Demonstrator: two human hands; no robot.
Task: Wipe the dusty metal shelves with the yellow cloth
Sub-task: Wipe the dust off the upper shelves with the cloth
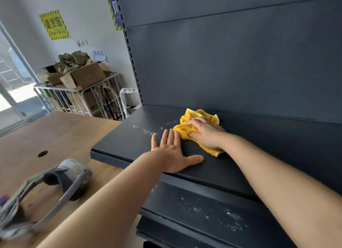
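A crumpled yellow cloth (pixel 199 118) lies on the upper dark metal shelf (pixel 120 136), close to the back panel. My right hand (pixel 207 133) presses down on the cloth and grips it. My left hand (pixel 172 151) rests flat on the shelf just left of the cloth, fingers spread, holding nothing. White dust specks (pixel 148 131) dot the shelf to the left of both hands. A lower shelf (pixel 185 201) also carries scattered white dust (pixel 231 220).
A wooden table (pixel 55 133) with a round hole stands left of the shelves, with a grey headset-like device (pixel 61 179) on it. Behind are metal cage carts (pixel 77 97) stacked with cardboard boxes (pixel 85 75). The slotted shelf upright (pixel 132 59) rises at the left.
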